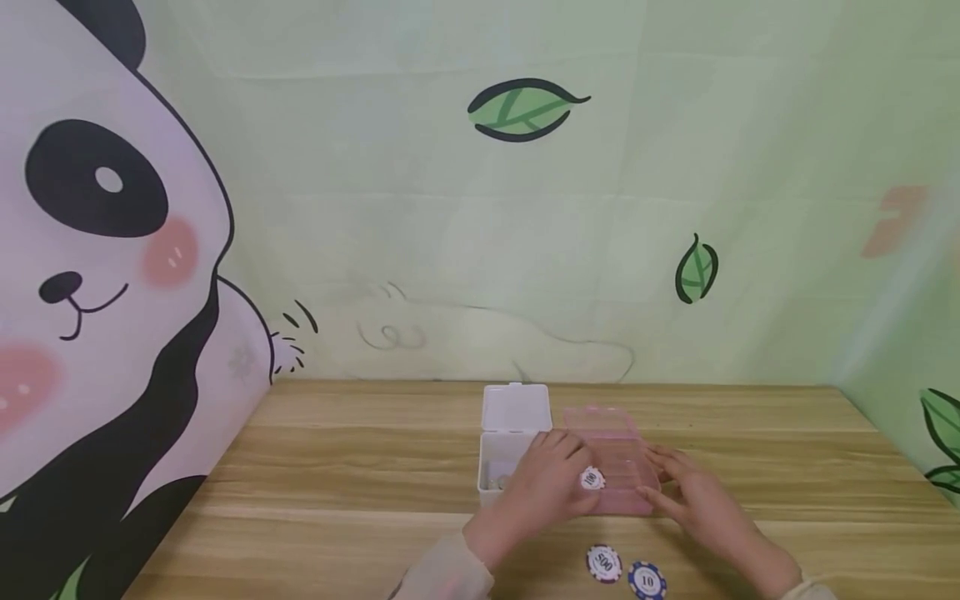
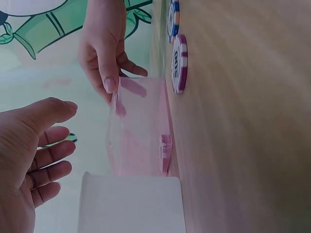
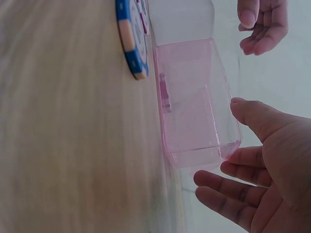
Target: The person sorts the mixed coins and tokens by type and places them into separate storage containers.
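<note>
Right hand at about four o'clock on the pink plastic box, thumb and fingers lightly gripping its end — probably to stop so light a box from sliding on the worktop. The left hand hangs toward nine o'clock, fingers loose, holding nothing. Inside the pink box lies the 100 poker chip. At nine o'clock stands the white box; its white lid lies back toward twelve, presumably to free the mouth. A 500 chip sits at six o'clock, a 10 chip just beside it, nearer five. Head-on, the 100 seems to meet the left hand — both wrist views show it flat on the pink floor, apart from those fingers. Only the head view shows pale pieces in the white box, too small to identify.
</note>
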The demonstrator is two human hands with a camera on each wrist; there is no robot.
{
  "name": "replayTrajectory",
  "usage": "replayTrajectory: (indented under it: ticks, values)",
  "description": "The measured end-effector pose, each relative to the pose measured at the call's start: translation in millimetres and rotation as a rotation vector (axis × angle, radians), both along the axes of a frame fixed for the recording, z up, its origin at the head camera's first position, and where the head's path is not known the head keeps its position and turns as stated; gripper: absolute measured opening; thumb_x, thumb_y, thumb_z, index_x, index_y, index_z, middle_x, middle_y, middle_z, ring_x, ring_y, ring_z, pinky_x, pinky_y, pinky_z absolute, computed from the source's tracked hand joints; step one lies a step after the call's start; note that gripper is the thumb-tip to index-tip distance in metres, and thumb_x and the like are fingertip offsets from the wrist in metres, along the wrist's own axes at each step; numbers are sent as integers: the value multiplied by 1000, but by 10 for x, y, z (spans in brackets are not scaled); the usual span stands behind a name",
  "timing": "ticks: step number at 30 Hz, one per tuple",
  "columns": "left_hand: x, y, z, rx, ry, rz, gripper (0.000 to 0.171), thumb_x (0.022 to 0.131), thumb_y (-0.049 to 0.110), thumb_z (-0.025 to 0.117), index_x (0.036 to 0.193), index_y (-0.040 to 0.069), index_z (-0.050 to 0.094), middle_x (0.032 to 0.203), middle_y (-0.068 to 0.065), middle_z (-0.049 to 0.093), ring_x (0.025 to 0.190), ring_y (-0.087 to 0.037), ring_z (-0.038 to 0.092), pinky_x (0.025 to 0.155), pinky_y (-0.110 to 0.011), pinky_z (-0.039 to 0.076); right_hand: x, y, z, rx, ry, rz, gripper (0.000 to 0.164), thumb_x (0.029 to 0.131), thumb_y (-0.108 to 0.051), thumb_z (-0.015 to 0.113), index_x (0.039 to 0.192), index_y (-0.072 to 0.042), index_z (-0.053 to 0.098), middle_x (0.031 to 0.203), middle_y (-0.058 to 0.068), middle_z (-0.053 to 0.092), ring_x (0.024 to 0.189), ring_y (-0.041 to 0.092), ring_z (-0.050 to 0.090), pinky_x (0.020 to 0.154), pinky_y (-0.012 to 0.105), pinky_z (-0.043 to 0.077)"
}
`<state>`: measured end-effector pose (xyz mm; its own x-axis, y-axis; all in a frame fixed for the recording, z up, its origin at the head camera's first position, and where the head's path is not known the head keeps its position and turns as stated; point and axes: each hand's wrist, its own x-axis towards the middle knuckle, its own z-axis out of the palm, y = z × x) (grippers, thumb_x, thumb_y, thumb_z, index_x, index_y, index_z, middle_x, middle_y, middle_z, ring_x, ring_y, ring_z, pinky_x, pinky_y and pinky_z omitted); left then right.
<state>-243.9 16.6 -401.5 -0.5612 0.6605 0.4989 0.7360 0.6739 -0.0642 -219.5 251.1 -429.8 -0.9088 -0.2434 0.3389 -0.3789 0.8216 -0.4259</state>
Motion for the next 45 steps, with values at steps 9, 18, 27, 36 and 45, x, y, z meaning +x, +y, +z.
replayTrajectory:
  ticks: [9, 18, 27, 36, 45]
  values:
    - [152, -66, -109, 9, 36, -47, 31, 77, 40, 75, 100, 22, 65, 99, 10, 64, 96, -9, 56, 83, -23, 42, -2, 4, -4, 15, 23, 16, 57, 87, -28, 69, 133, 1, 52, 129, 26, 57, 93, 27, 67, 84, 50, 55]
    - [300, -85, -145, -26, -33, -126, 35, 78, 46, 75, 100, 22, 64, 98, 11, 63, 96, -6, 57, 80, -17, 41, -2, 1, 0, 14, 9, 21, 55, 89, -30, 67, 130, 4, 54, 130, 25, 56, 100, 33, 66, 88, 54, 51]
    - [418, -37, -193, -114, -87, -187, 37, 80, 50, 72, 106, 23, 64, 100, 14, 63, 99, -4, 58, 87, -16, 43, 10, -1, 13, 42, 20, 19, 55, 89, -31, 67, 130, 5, 55, 134, 26, 54, 118, 46, 55, 96, 59, 46]
    - [443, 8, -293, -157, -187, -113, 37, 82, 50, 70, 108, 24, 64, 103, 13, 60, 104, -3, 52, 84, -16, 38, -3, -9, 9, 41, 14, 24, 56, 89, -32, 66, 130, 5, 54, 136, 23, 53, 111, 39, 61, 93, 56, 48]
    - [438, 31, -312, -169, -272, -96, 35, 81, 48, 72, 106, 23, 66, 99, 13, 59, 99, -2, 52, 82, -17, 38, 11, -10, 20, 32, 6, 24, 56, 88, -31, 67, 130, 4, 54, 135, 22, 54, 99, 31, 66, 89, 53, 52]
